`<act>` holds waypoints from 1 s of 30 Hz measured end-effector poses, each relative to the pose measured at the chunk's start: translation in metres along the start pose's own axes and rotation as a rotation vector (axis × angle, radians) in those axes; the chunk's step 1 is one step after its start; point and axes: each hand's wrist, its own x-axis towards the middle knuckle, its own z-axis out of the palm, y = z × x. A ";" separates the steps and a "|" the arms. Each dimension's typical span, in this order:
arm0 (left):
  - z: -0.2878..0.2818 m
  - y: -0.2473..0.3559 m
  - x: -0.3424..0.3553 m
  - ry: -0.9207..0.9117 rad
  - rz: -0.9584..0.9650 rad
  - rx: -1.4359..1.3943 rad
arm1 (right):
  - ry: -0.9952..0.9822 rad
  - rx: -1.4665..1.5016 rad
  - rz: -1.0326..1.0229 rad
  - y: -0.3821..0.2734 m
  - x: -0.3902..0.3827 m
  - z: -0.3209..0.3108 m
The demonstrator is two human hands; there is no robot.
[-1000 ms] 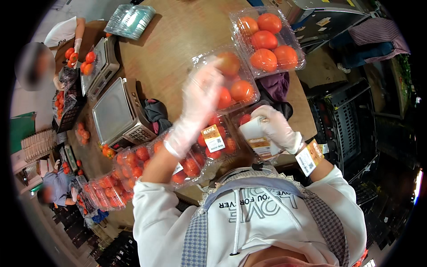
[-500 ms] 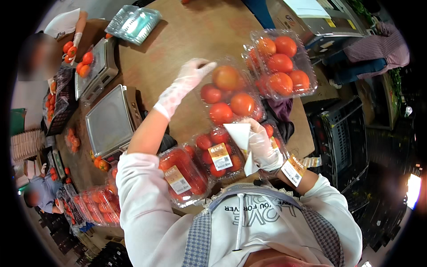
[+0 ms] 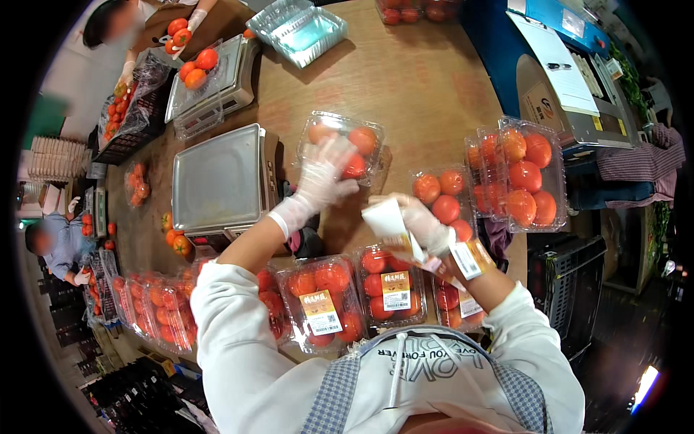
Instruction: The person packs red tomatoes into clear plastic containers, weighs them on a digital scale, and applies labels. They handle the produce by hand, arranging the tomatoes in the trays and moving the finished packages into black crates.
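Observation:
My left hand (image 3: 325, 173), in a thin clear glove, grasps the near left part of a clear plastic box of tomatoes (image 3: 355, 166); its fingers are somewhat blurred. A shadow on the table lies beside that box. My gloved right hand (image 3: 426, 228) holds white-backed adhesive labels (image 3: 385, 219), folded over at the fingers. More labels (image 3: 468, 260) hang by its wrist. Just beyond this hand lies another tomato box (image 3: 444, 197) with no label visible. Along the near edge stand labelled tomato boxes (image 3: 322, 307), (image 3: 394, 289), the rightmost partly hidden by my right arm.
A scale with a bare metal plate (image 3: 217, 177) stands left, another scale (image 3: 210, 83) beyond it. Stacked tomato boxes (image 3: 524, 173) sit right. Empty clear trays (image 3: 298, 32) lie at the far side. Co-workers handle tomatoes at left. A black crate (image 3: 567, 289) stands beyond the table.
My view has shifted, so the table's things appear lower and farther right. A tomato box is now under my left hand, left of the other box. My right hand still holds labels.

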 end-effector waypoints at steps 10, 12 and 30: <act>0.022 -0.078 0.087 -0.287 -0.017 0.854 | 0.082 0.099 0.134 0.005 -0.096 0.019; 0.025 -0.085 0.097 -0.268 0.091 0.853 | 0.100 0.125 0.100 0.002 -0.107 0.022; -0.016 -0.164 0.138 -0.081 -1.134 0.061 | 0.413 0.082 -0.083 0.019 -0.224 -0.040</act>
